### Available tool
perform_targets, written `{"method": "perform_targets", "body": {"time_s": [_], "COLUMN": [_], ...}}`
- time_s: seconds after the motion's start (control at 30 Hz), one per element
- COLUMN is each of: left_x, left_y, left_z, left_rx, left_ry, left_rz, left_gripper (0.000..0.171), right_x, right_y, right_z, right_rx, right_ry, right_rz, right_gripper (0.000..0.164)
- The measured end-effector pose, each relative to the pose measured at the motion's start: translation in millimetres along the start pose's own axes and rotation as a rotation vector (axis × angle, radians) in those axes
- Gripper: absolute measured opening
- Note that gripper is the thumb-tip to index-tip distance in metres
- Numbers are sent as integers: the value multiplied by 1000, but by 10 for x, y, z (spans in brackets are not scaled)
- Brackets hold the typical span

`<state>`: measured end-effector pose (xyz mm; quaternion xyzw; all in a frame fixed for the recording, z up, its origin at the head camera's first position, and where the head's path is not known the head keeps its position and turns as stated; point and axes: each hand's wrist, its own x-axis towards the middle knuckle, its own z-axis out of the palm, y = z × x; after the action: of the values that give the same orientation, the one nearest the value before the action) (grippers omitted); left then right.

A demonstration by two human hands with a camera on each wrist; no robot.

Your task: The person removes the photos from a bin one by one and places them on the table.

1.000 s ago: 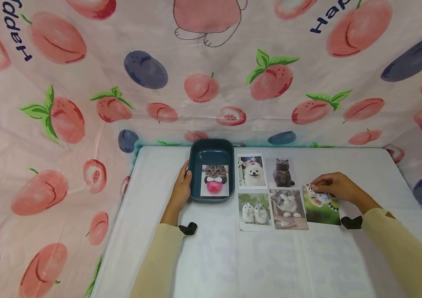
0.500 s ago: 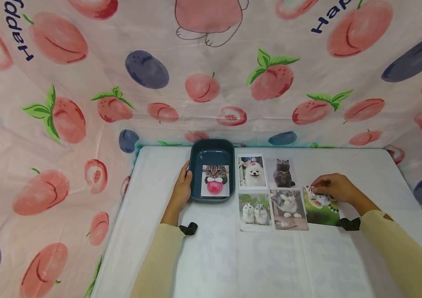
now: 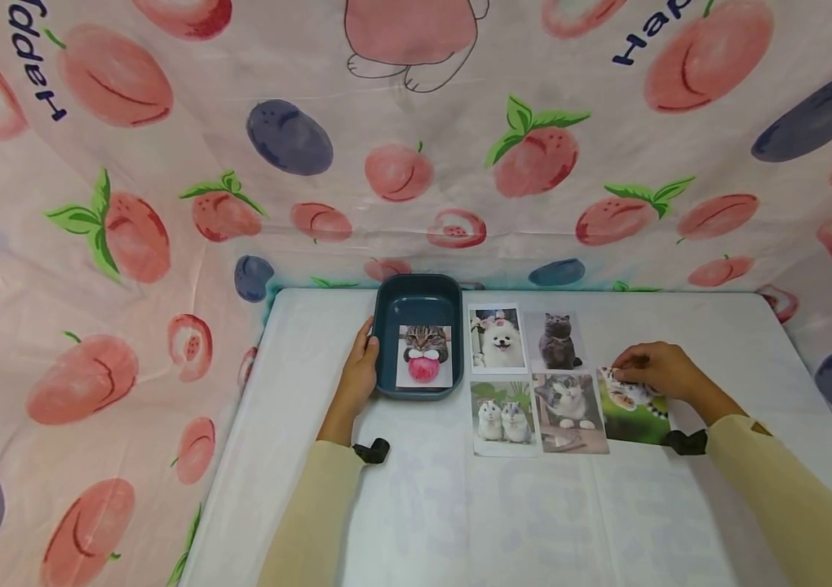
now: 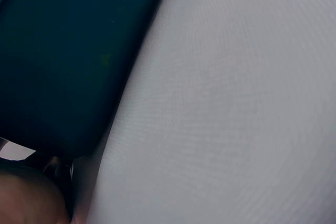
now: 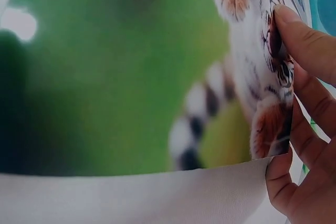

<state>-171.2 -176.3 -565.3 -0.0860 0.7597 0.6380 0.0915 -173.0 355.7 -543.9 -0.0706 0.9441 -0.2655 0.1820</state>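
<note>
On the left of the photo group, my left hand (image 3: 360,371) grips the side of a dark blue-green tray (image 3: 418,295), thumb at its rim. Inside the tray lies a photo card of a tabby cat with a pink ball (image 3: 424,356). My right hand (image 3: 660,371) pinches the top edge of a tiger cub photo card (image 3: 635,420), thumb on the printed face and fingers behind, as the right wrist view shows. The left wrist view is filled by the tray's outer wall (image 4: 68,61), with only a bit of the hand (image 4: 29,198) in the lower corner.
Between tray and tiger card lie photo cards: a white dog (image 3: 499,341), a dark grey cat (image 3: 557,340), two hamsters (image 3: 502,419) and a grey-and-white cat (image 3: 571,413). The white table (image 3: 519,522) meets a fruit-patterned cloth (image 3: 460,191) behind.
My right wrist has shifted slightly left, while its fingers keep their pinch on the tiger cub photo card. The left hand and tray look unmoved.
</note>
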Motion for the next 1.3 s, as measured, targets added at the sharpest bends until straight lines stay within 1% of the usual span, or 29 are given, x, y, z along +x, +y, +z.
{"method": "perform_targets", "body": {"time_s": [0.23, 0.43, 0.57, 0.7, 0.77, 0.83, 0.97, 1.03, 1.17, 1.3], "left_x": [-2, -4, -5, -7, -8, -7, 0, 3, 0, -8], "left_y": [-1, -2, -1, 6, 11, 17, 18, 13, 12, 7], "left_z": [-5, -1, 1, 4, 5, 7, 7, 5, 2, -3], "left_rx": [-8, -5, -2, 3, 2, 0, -3, -2, -7, -3], "left_ry": [-7, -3, 0, 5, 6, 3, -6, -10, -10, -7], "left_rz": [2, -8, -17, -27, -28, -26, -19, -16, -17, -18], "left_gripper": [51, 52, 51, 51, 50, 50, 52, 53, 53, 53], "right_x": [-3, -8, -11, 10, 38, 81, 188, 254, 423, 609], "right_y": [-5, -16, -39, -82, -124, -179, -376, -514, -828, -1198], "right_z": [4, -7, -38, -82, -102, -118, -147, -157, -167, -178], "right_rx": [-2, 2, 44, 119, 134, 113, 72, 85, 143, 176], "right_ry": [6, 14, 0, -23, -21, -4, 48, 63, 49, 11], "right_rz": [-2, -5, 27, 54, 46, 22, -59, -90, -125, -163], "right_gripper": [24, 26, 30, 34, 35, 37, 37, 38, 43, 44]}}
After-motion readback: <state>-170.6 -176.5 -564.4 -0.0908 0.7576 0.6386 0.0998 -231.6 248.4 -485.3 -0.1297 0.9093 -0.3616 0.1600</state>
